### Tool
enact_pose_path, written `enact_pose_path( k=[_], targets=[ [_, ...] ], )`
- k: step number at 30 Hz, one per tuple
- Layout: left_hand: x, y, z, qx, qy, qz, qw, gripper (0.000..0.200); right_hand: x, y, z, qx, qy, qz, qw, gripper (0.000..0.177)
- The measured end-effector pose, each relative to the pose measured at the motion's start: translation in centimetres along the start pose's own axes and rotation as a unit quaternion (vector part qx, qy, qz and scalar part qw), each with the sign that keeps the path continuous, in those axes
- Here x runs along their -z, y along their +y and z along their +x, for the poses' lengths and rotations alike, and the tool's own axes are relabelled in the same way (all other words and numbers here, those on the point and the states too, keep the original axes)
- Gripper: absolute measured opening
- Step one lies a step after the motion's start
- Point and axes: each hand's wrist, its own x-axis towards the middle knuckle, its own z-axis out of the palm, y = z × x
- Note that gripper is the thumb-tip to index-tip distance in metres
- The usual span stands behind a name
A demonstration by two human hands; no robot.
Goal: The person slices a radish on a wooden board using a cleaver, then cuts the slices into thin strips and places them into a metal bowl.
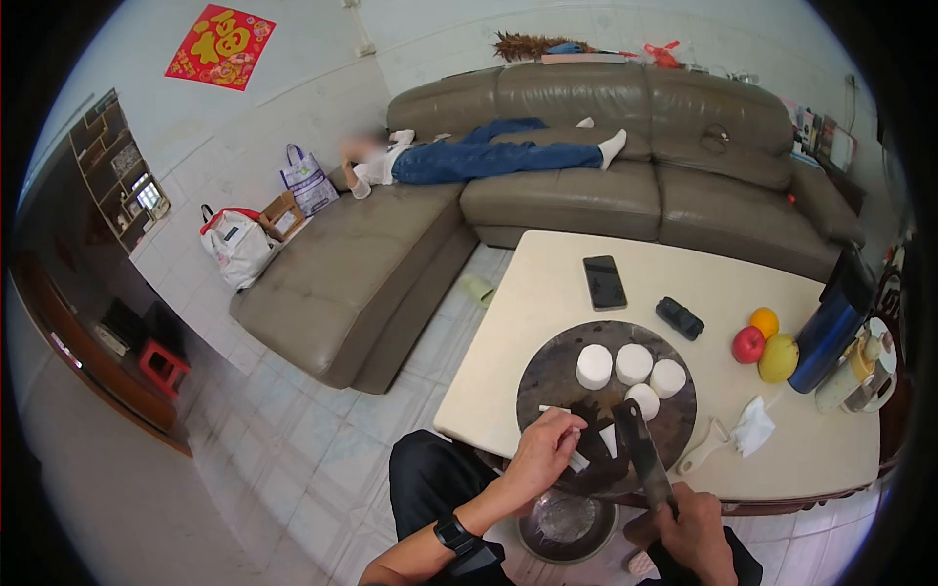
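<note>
My right hand [696, 530] is wrapped round the handle of a cleaver [645, 454], whose dark blade lies over the right part of a round dark board [547, 366]. On the board's left side, my left hand [547, 444] has its fingers bent together at some thin white pieces [578, 461]; what the fingertips hold is too small to make out. Between the hand and the blade lies a white wedge-shaped piece [610, 440]. Several thick white round chunks [594, 366] stand toward the back of the board.
The cream table [498, 322] also bears a phone [605, 283], a dark case [679, 318], fruit [779, 358], a blue flask [831, 337], a peeler [704, 447] and a tissue [752, 427]. A metal bowl [567, 527] is below the table edge. A person [498, 159] lies on the sofa [562, 205].
</note>
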Motion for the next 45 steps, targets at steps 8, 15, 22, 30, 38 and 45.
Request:
enact_pose_path(
  k=[8,15,22,30,38,45],
  targets=[
    [-0.1,-1.2,-1.0,0.137,-0.116,-0.091,0.979,0.011,-0.4,-0.1,0.1,0.029,0.036,-0.001,0.999,0.013],
    [-0.1,-1.6,0.1,0.109,-0.153,-0.041,0.981,0.012,0.0,-0.1,-0.1,0.039,0.006,0.022,0.999,0.013],
    [-0.4,-1.9,0.2,0.062,-0.110,0.038,0.991,0.012,-0.1,0.2,-0.3,0.046,0.002,0.025,0.999,0.013],
    [-0.7,-1.8,0.3,-0.008,-0.081,0.084,0.993,0.012,-0.1,0.0,-0.4,0.042,-0.002,0.009,0.999,0.012],
    [-0.7,-2.2,0.0,-0.017,-0.067,0.094,0.993,0.010,-0.6,-0.1,-0.4,0.044,-0.001,0.024,0.999,0.012],
    [-1.1,-3.4,-0.3,-0.051,-0.054,0.081,0.994,0.009,-0.9,0.1,-0.3,0.046,-0.016,-0.024,0.999,0.012]
  ],
)
